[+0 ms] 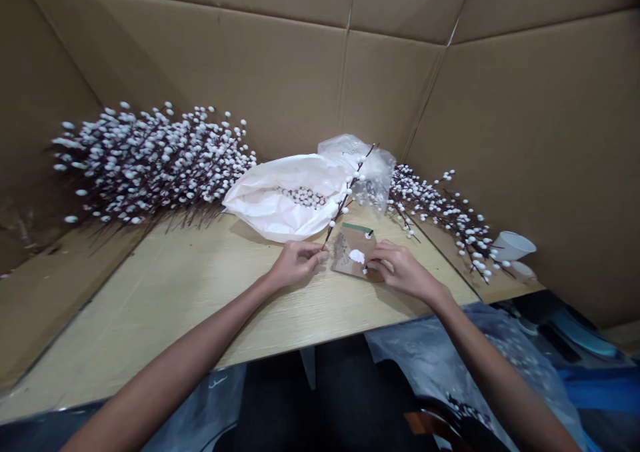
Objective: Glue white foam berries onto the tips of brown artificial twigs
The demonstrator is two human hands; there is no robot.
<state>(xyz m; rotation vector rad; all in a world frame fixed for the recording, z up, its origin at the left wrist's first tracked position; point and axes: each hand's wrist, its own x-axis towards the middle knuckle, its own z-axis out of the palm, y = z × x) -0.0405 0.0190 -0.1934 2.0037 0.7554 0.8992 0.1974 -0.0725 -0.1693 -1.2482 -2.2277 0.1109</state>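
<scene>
My left hand [302, 263] pinches the lower end of an artificial berry branch [344, 202], a thin dark stem with white berries along it. The branch leans up and to the right, across the edge of a white plastic bag [265, 212]. My right hand [397, 267] is closed in a pinch over the right side of a brown cardboard piece [345, 262]. A small dark bit with a white tip shows below its fingertips, too small to make out. On the cardboard lies a white glue-like blob [357, 257], and a green strip [357, 227] runs along its far edge.
Loose white berries [305, 197] lie inside the open bag. A large heap of berry branches [155, 162] rests at the left, a smaller heap [445, 212] at the right. Behind is a clear plastic bag [377, 162]. White cups [514, 245] stand far right; cardboard walls [280, 72] enclose the table [200, 299].
</scene>
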